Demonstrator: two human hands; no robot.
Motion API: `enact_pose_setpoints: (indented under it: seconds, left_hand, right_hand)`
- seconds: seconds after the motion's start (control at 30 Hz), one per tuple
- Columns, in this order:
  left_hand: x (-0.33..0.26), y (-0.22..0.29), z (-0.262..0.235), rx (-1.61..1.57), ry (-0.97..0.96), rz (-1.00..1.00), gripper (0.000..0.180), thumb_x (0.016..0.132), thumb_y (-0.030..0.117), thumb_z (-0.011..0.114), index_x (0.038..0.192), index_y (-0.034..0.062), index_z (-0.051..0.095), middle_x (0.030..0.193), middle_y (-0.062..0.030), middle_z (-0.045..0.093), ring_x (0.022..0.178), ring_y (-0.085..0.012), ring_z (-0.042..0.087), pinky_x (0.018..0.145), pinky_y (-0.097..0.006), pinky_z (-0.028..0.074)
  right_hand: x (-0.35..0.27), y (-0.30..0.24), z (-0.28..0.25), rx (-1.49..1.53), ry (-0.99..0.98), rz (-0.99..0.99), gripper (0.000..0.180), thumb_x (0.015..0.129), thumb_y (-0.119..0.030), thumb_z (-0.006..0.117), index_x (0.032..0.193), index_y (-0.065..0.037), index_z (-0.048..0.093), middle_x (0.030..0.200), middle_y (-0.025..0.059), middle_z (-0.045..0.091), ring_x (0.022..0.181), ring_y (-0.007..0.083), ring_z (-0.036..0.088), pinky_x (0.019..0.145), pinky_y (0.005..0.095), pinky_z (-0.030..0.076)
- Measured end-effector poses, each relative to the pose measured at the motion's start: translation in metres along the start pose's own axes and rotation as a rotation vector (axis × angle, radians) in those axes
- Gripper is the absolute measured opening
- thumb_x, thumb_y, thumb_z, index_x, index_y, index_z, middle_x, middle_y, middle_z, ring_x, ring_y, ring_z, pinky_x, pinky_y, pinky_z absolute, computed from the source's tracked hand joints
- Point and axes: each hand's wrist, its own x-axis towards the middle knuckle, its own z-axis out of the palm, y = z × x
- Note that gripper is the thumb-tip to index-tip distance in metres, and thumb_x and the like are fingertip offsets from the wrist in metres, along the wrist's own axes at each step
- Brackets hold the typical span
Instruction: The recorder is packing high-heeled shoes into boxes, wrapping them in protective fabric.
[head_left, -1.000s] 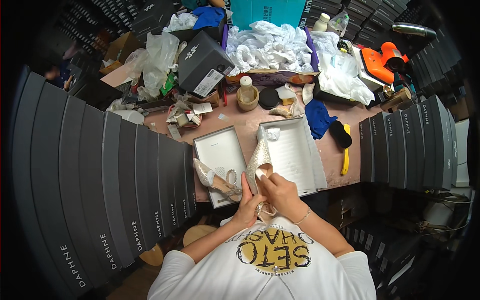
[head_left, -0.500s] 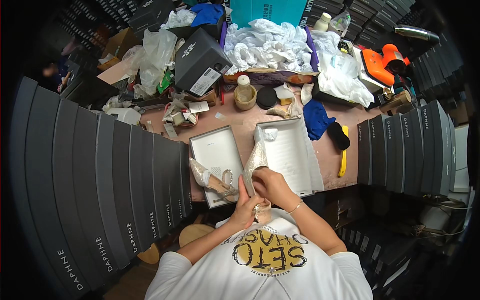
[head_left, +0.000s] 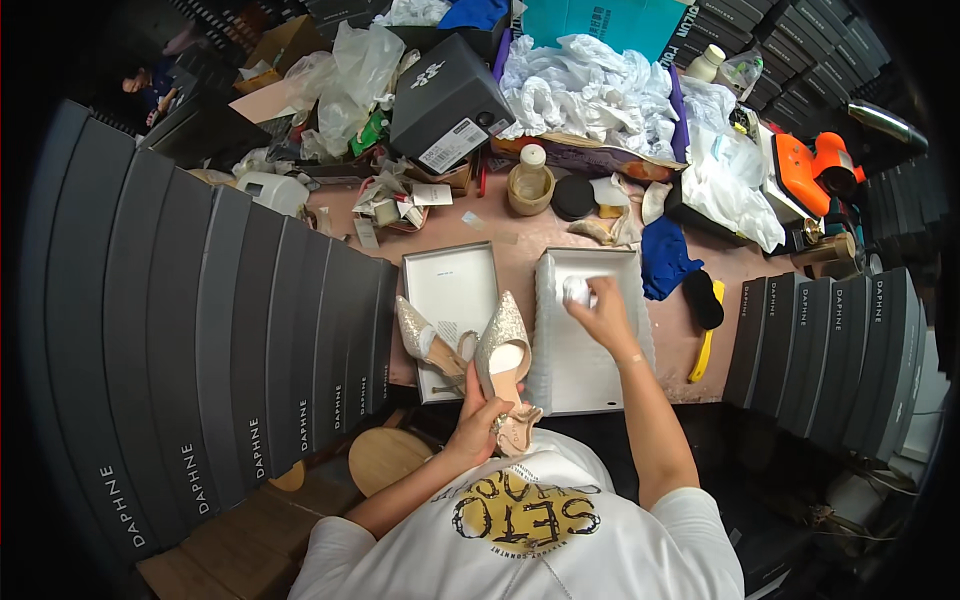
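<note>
My left hand (head_left: 476,428) is closed around the heel and strap end of a pointed glittery gold shoe (head_left: 500,330), toe pointing away from me, its pale insole facing up. My right hand (head_left: 607,320) reaches into an open shoebox (head_left: 580,395) lined with white wrapping, its fingers pinched on a crumpled wad of white paper (head_left: 576,290) near the far end. Just left of the held shoe, a matching shoe (head_left: 413,325) rests in a shallow pale box lid (head_left: 449,275); its heel end is partly hidden by my left hand and the held shoe.
Dark shoebox stacks stand at the left (head_left: 230,290) and right (head_left: 800,330). Farther back are a carton of crumpled white paper (head_left: 590,90), a tilted black shoebox (head_left: 445,105) and a bottle in a cup (head_left: 531,185). A yellow-handled brush (head_left: 703,350) and blue cloth (head_left: 667,260) lie right of the open box.
My right hand has left the shoe and moved right and forward to the paper wad in the box. The shoe in my left hand has turned, showing its insole. The whole view has shifted.
</note>
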Motion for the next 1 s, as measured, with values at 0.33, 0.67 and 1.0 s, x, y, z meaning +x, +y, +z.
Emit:
enact_pose_setpoints:
  seconds: [0.33, 0.67, 1.0]
  left_hand:
    - [0.01, -0.014, 0.032, 0.519, -0.15, 0.275, 0.099, 0.082, 0.0, 0.053, 0.144, 0.0084, -0.023, 0.135, -0.024, 0.035, 0.112, -0.0248, 0.052, 0.091, -0.032, 0.047]
    - [0.012, -0.025, 0.026, 0.429, -0.274, 0.212, 0.095, 0.084, -0.001, 0.049, 0.144, 0.0074, -0.024, 0.144, -0.0185, 0.021, 0.128, -0.0233, 0.036, 0.099, -0.034, 0.041]
    - [0.007, -0.019, 0.025, 0.222, -0.388, -0.006, 0.092, 0.089, 0.021, 0.063, 0.15, 0.0076, -0.006, 0.149, -0.0204, 0.018, 0.137, -0.0255, 0.026, 0.111, -0.039, 0.025]
  right_hand:
    - [-0.081, -0.119, -0.013, 0.792, -0.151, 0.511, 0.036, 0.083, -0.013, 0.071, 0.108, -0.003, 0.046, 0.093, 0.007, 0.055, 0.067, 0.0088, 0.058, 0.052, 0.0217, 0.05]
    - [-0.084, -0.101, -0.024, 0.043, 0.147, -0.062, 0.035, 0.073, -0.018, 0.078, 0.094, -0.002, 0.055, 0.092, 0.014, 0.051, 0.071, 0.0272, 0.055, 0.062, 0.0366, 0.05]
    - [-0.052, -0.084, -0.072, 0.352, -0.113, -0.071, 0.093, 0.069, 0.002, 0.074, 0.148, -0.009, 0.024, 0.127, 0.0163, 0.055, 0.108, 0.0204, 0.057, 0.088, 0.0313, 0.047]
